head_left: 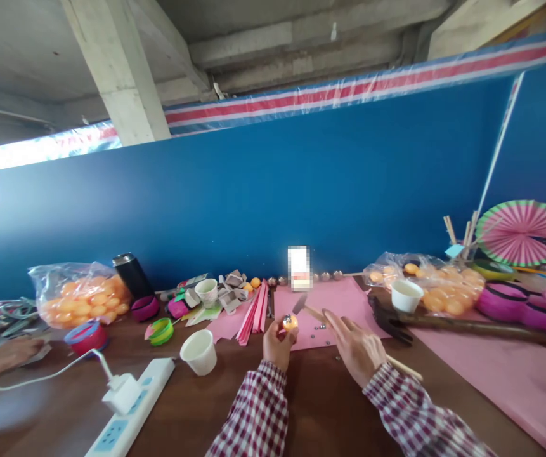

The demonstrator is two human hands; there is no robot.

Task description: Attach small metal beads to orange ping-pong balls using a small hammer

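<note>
My left hand (pixel 277 343) is closed around an orange ball (pixel 290 322), which has small silvery pieces on its top. In my right hand (pixel 359 346) is the wooden handle of a small hammer (pixel 300 304); its dark head is tilted just above and to the right of the ball. Under both lies a pink sheet (pixel 318 304), with several small metal pieces (pixel 320 327) scattered near my right fingers. Behind the sheet, several shiny balls (pixel 338 275) stand in a row.
White cups (pixel 199 352) and a power strip (pixel 132 412) are at the left. Bags of orange balls (pixel 85 301) stand on both sides. A larger hammer (pixel 463 327) lies at right. Another person's hand (pixel 13 352) is at far left.
</note>
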